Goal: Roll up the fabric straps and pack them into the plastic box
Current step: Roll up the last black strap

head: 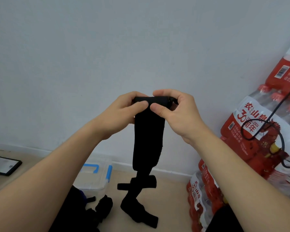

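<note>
Your left hand and right hand both pinch the rolled top of a black fabric strap; its tail hangs to the floor at 6 o'clock. The clear plastic box with blue latches sits at 7 o'clock, partly hidden by your left arm. At 3 o'clock, shrink-wrapped water packs read "农夫山泉 30周年", and a black cable crosses them.

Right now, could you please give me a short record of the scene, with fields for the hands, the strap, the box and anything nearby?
left hand: pinches the left end of the strap's rolled top
right hand: pinches the right end of the rolled top
strap: black, top rolled between both hands, rest hangs down unrolled
box: clear, blue latches, on the floor beyond the left forearm
other straps: black, loose on the floor near the box
bottle packs: stacked at the right, by the wall
</note>
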Motion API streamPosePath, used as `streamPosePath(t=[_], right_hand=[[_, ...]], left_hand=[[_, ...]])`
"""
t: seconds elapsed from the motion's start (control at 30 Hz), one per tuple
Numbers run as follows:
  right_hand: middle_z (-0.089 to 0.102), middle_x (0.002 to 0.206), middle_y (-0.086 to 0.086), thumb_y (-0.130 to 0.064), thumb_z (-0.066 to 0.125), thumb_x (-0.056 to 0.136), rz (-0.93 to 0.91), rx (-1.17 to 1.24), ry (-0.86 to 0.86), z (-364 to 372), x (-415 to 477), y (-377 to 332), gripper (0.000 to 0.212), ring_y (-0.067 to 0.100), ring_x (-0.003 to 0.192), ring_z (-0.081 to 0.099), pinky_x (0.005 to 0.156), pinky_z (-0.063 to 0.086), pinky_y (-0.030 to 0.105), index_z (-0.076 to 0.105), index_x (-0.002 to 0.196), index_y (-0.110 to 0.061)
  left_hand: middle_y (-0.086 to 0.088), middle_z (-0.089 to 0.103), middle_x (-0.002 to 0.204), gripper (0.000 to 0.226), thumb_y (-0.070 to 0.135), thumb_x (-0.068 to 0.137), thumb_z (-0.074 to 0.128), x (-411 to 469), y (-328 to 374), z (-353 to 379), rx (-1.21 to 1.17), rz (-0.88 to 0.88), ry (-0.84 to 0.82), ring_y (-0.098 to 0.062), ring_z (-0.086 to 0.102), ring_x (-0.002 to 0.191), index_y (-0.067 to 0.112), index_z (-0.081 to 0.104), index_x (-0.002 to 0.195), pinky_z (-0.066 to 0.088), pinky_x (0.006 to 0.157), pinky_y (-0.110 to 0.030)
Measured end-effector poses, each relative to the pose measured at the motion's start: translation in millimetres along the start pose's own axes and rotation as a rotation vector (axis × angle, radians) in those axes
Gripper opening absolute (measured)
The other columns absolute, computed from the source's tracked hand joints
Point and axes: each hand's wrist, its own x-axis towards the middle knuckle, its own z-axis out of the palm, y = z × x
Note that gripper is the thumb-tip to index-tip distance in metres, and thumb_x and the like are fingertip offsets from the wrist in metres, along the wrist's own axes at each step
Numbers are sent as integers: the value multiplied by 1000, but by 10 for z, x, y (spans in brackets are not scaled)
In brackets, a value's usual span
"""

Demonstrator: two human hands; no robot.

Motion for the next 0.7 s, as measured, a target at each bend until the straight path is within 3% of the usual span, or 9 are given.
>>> streamPosePath(t=[0.13, 0.27, 0.33, 0.4, 0.5, 0.6, 0.7], right_hand=[[82, 102, -2, -26, 80, 98, 26, 47, -41, -57, 15, 7, 15, 16, 101, 78, 91, 62, 32, 82, 113, -23], [77, 84, 11, -48, 64, 107, 103, -78, -109, -127, 2, -3, 39, 18, 74, 73, 69, 61, 31, 83, 98, -15], [76, 86, 16, -39, 70, 106, 80, -52, -104, -135, -12, 11, 30, 20, 73, 70, 64, 59, 31, 84, 102, -13], [78, 87, 7, -26, 79, 100, 30, -6, -83, -132, -13, 17, 14, 19, 73, 68, 63, 57, 29, 84, 108, -17], [79, 89, 2, -21, 87, 89, -12, 22, -72, -128, -21, 30, 26, 18, 65, 66, 62, 56, 26, 81, 114, -19], [80, 94, -4, -17, 91, 85, -33, -32, -96, -144, -29, 34, 33, 11, 78, 71, 72, 60, 28, 79, 115, -26], [78, 96, 4, -31, 82, 92, 0, -8, -113, -158, -27, 21, 28, 19, 87, 73, 81, 63, 38, 78, 119, -27]], left_hand=[[-7, 77, 118, 20, 8, 108, 64, -9, -1, 29, 67, 130, 68, -27, 77, 108, 12, 69, 127, 62, 101, -41], [3, 77, 119, 26, 3, 104, 68, -6, -17, 22, 95, 172, 70, -22, 79, 107, 18, 71, 126, 63, 96, -32], [3, 76, 120, 25, 7, 105, 69, -6, -21, 15, 95, 174, 54, -23, 78, 107, 21, 70, 127, 63, 95, -33], [-2, 75, 120, 21, 21, 107, 69, -5, -15, 13, 59, 144, 37, -26, 77, 108, 23, 69, 127, 64, 95, -37], [-11, 77, 118, 27, 37, 106, 68, 9, -15, 16, -21, 29, 20, -29, 77, 108, 21, 71, 128, 66, 89, -41], [-8, 78, 115, 23, 26, 102, 76, 13, -30, 1, 31, 29, 33, -25, 79, 104, 18, 74, 123, 66, 87, -37], [-9, 76, 117, 27, 11, 99, 79, 20, -36, -2, 25, 92, 34, -26, 78, 107, 17, 73, 124, 64, 92, -34]])
